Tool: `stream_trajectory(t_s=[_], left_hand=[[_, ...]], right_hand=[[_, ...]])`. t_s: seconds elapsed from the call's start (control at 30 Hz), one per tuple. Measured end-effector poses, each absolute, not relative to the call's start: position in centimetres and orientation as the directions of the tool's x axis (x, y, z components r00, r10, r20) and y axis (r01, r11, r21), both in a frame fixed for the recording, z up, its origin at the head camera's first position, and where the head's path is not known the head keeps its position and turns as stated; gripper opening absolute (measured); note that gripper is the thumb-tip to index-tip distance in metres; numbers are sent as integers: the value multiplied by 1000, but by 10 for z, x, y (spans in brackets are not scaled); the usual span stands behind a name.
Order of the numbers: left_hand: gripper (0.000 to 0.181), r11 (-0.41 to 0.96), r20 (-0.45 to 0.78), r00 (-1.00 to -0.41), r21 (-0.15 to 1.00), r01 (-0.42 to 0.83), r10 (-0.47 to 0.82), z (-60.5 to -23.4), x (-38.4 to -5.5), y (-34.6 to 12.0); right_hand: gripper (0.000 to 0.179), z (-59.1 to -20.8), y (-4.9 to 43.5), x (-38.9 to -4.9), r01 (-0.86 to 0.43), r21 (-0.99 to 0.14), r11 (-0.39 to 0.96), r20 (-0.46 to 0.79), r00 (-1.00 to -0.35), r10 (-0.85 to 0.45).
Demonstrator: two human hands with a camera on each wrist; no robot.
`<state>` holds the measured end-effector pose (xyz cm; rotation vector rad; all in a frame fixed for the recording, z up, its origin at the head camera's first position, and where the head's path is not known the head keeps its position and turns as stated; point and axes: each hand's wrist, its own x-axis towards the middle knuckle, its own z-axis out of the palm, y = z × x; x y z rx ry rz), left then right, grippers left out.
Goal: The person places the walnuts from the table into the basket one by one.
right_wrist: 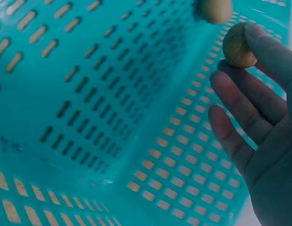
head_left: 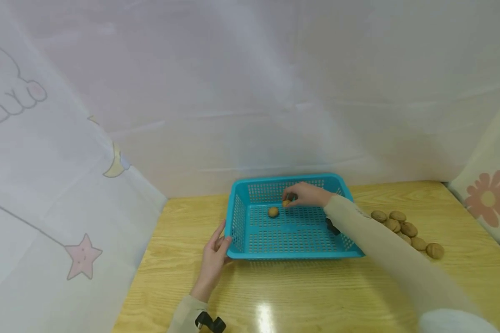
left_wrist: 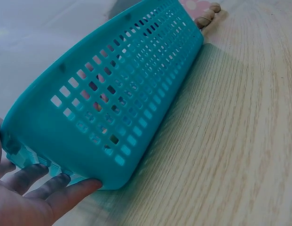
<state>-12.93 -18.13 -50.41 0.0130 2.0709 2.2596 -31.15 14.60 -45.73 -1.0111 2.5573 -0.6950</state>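
A blue-green plastic basket point(head_left: 291, 255) with slotted walls stands on the wooden table. My left hand point(head_left: 214, 259) holds its left side, thumb at the rim; in the left wrist view the fingers point(left_wrist: 73, 195) lie against the outer wall. Inside the basket, my right hand point(head_left: 306, 194) pinches a walnut point(right_wrist: 239, 45) between thumb and fingers, above the basket floor. Another walnut point(head_left: 273, 212) rests on the floor just left of that hand. To the right of the basket, several walnuts point(head_left: 409, 229) lie in a loose group on the table.
The wooden table point(head_left: 171, 231) meets a pale cloth backdrop point(head_left: 250, 115) behind the basket. Patterned cloth point(head_left: 46, 208) hangs on the left, and a flower print point(head_left: 488, 199) shows at the right. The right forearm point(head_left: 383, 240) crosses over the basket's right corner.
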Motion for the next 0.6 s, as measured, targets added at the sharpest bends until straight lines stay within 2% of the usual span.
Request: stream_trajectory(t_s=[0.37, 0.6], left_hand=[[61, -75, -51, -997, 996, -55, 51, -506, -127, -180], [61, -62, -45, -997, 997, -48, 55, -506, -128, -182]], right_hand=[[21, -482, 140, -313, -539, -521, 662, -183, -687, -703], [31, -481, 139, -314, -509, -539, 671, -199, -697, -689]])
